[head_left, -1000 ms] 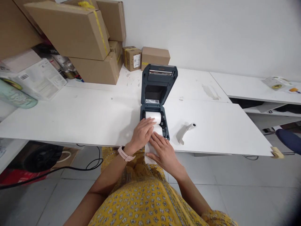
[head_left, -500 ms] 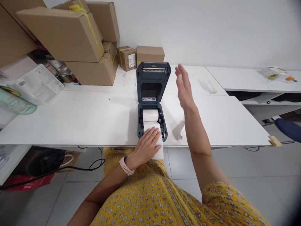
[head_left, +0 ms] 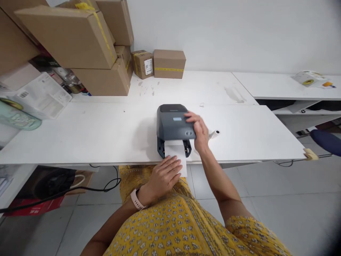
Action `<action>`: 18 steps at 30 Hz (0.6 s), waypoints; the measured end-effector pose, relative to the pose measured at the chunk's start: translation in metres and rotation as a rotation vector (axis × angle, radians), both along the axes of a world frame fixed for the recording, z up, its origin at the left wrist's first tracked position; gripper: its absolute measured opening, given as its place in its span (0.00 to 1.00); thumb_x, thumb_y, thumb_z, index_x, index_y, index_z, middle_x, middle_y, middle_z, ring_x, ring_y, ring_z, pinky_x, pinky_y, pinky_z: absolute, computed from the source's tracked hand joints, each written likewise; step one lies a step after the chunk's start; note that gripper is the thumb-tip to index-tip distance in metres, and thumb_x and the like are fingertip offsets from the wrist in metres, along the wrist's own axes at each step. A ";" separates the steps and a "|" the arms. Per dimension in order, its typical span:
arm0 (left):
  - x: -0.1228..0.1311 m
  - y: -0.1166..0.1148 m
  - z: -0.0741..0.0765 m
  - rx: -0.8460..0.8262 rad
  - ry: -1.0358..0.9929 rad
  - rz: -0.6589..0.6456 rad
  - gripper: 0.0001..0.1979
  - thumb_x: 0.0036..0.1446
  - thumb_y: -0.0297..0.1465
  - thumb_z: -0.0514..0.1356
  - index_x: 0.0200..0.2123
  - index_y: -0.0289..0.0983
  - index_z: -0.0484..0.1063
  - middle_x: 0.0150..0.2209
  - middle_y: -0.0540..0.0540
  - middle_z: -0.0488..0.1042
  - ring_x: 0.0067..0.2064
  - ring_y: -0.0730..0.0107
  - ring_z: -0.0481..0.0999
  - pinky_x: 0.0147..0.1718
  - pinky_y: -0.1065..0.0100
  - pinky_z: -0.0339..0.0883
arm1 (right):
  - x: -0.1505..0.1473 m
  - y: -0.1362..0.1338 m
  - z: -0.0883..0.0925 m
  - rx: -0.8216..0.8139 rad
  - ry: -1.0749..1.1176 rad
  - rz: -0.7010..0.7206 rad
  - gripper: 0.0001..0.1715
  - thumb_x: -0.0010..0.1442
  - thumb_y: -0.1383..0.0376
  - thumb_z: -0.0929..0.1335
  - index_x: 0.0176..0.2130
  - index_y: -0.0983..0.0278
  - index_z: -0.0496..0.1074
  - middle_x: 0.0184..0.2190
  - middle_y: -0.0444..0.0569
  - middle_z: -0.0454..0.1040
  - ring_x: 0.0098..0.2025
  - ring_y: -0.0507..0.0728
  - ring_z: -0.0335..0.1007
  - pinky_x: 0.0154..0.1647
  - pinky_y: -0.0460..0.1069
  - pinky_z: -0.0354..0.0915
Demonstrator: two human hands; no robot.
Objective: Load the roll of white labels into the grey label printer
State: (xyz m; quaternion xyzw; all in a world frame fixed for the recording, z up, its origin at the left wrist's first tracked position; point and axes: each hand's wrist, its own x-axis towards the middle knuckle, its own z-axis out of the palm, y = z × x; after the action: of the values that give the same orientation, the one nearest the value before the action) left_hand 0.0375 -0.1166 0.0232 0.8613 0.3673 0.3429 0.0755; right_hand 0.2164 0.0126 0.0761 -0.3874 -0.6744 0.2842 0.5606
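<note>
A dark grey label printer (head_left: 160, 147) stands near the table's front edge, its lid (head_left: 170, 124) lowered most of the way, with a gap at the front. A white label strip (head_left: 174, 147) runs out of that gap and hangs over the table edge. My left hand (head_left: 166, 174) lies flat on the strip, fingers stretched out, in front of the printer. At the lid's right side, my right hand (head_left: 201, 133) curls round its edge, fingers on top. The label roll inside is hidden under the lid.
A small white paper roll (head_left: 214, 134) lies right of the printer. Cardboard boxes (head_left: 98, 81) are stacked at the left, and two smaller ones, including a brown box (head_left: 169, 73), stand by the wall. A green bottle (head_left: 20, 115) lies at the far left.
My right hand has moved from the air beside the upright lid onto its edge, and the lid has swung down towards me over the label roll. My left hand has slid slightly towards me.
</note>
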 end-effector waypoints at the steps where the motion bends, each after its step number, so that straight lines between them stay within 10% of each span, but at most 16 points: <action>1: -0.001 -0.004 0.003 -0.008 -0.039 -0.020 0.13 0.67 0.29 0.56 0.51 0.38 0.77 0.51 0.43 0.82 0.56 0.60 0.79 0.58 0.52 0.75 | 0.001 -0.014 -0.010 -0.033 -0.020 -0.007 0.20 0.70 0.48 0.59 0.41 0.57 0.71 0.57 0.50 0.74 0.69 0.61 0.59 0.72 0.61 0.54; 6: -0.009 -0.012 0.009 0.033 -0.374 0.140 0.14 0.64 0.25 0.58 0.50 0.45 0.76 0.42 0.48 0.83 0.48 0.63 0.82 0.51 0.55 0.78 | 0.004 -0.044 -0.051 -0.291 -0.041 -0.095 0.30 0.64 0.46 0.64 0.61 0.53 0.63 0.72 0.49 0.55 0.75 0.61 0.46 0.73 0.65 0.50; 10: -0.012 0.017 0.002 -0.192 -0.547 0.582 0.31 0.63 0.39 0.62 0.67 0.43 0.59 0.70 0.38 0.59 0.72 0.50 0.57 0.66 0.44 0.60 | 0.005 -0.043 -0.068 -0.575 0.118 0.029 0.51 0.61 0.41 0.65 0.73 0.54 0.42 0.75 0.51 0.48 0.74 0.63 0.49 0.71 0.64 0.56; 14: -0.008 0.048 -0.003 -0.737 -0.737 0.408 0.35 0.66 0.46 0.55 0.71 0.43 0.48 0.71 0.37 0.58 0.70 0.54 0.62 0.63 0.54 0.67 | 0.007 -0.045 -0.074 -0.747 0.257 0.124 0.58 0.58 0.41 0.68 0.74 0.57 0.42 0.71 0.53 0.58 0.71 0.64 0.57 0.70 0.63 0.59; 18: -0.004 0.054 -0.003 -0.819 -0.860 0.272 0.32 0.66 0.43 0.56 0.69 0.41 0.54 0.66 0.38 0.66 0.66 0.57 0.68 0.62 0.57 0.68 | 0.009 -0.046 -0.074 -0.764 0.259 0.125 0.59 0.57 0.42 0.70 0.73 0.58 0.44 0.71 0.52 0.58 0.72 0.64 0.55 0.71 0.62 0.58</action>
State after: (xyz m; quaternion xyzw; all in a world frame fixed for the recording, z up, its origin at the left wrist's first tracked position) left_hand 0.0332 -0.0625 0.0199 0.4919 0.5126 0.4974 0.4979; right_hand 0.2251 -0.0339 0.0017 -0.4871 -0.4665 0.5942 0.4382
